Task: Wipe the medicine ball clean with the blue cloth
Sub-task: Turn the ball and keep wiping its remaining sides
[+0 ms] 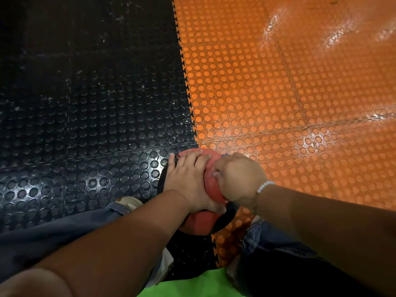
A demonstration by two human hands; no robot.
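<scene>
The medicine ball (211, 184) is red with black panels and sits on the floor between my legs. My left hand (188, 181) lies flat on its top left with the fingers straight, pressing on it. My right hand (237, 176) is curled against the ball's right side. Only small slivers of the blue cloth (224, 155) peek out past its fingers; the rest is hidden under the hand. A white bead bracelet (264, 186) is on my right wrist.
The floor is studded interlocking mat, black (85, 125) on the left and orange (289, 93) on the right, and the seam runs up from the ball. My legs in blue jeans (64, 232) flank the ball, with a light shoe (129, 202) at the left.
</scene>
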